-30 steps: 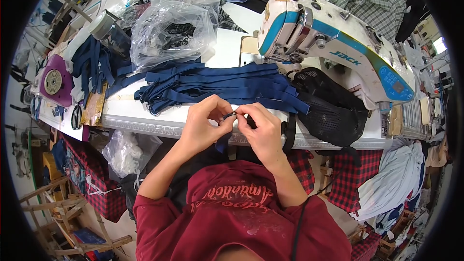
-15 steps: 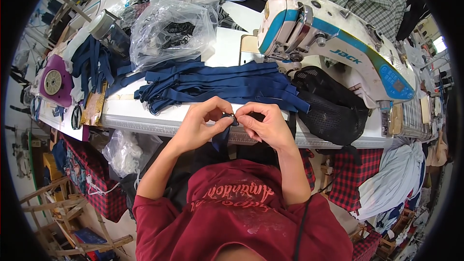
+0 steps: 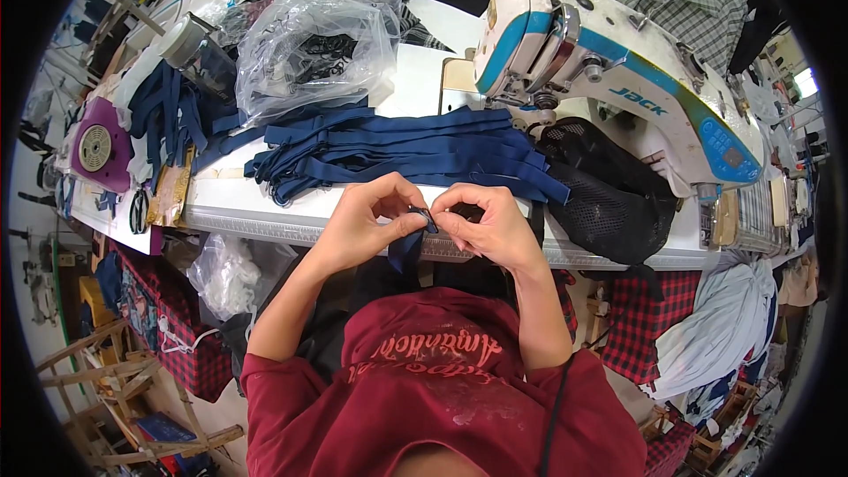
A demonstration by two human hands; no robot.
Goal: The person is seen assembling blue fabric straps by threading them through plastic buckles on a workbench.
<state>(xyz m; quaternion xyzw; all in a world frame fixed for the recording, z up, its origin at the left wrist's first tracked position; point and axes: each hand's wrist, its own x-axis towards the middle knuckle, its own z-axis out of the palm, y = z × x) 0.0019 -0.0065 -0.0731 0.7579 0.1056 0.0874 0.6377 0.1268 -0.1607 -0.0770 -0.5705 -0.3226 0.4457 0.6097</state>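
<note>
Close to the table's front edge, my left hand (image 3: pixel 375 216) pinches the end of a navy fabric strip (image 3: pixel 405 252), which hangs down below the fingers. Against it, my right hand (image 3: pixel 486 223) has thumb and fingertips pressed together at that same strip end; a small dark piece shows between the two hands, too small to make out. Just beyond them lies a pile of navy fabric strips (image 3: pixel 397 152), spread lengthwise on the white table. Right of the pile is a black mesh bag (image 3: pixel 609 194).
A white and teal sewing machine (image 3: pixel 609 62) stands at the back right. Clear plastic bags (image 3: pixel 309 57) lie at the back left. Further left are more navy strips (image 3: pixel 168 115), a purple device (image 3: pixel 103 146) and black scissors (image 3: pixel 139 210). A ruler strip (image 3: pixel 256 224) runs along the table's front edge.
Both hands stay at nearly the same place with the strip end between them. The fingertips have shifted slightly, and the small dark piece sits at a different angle.
</note>
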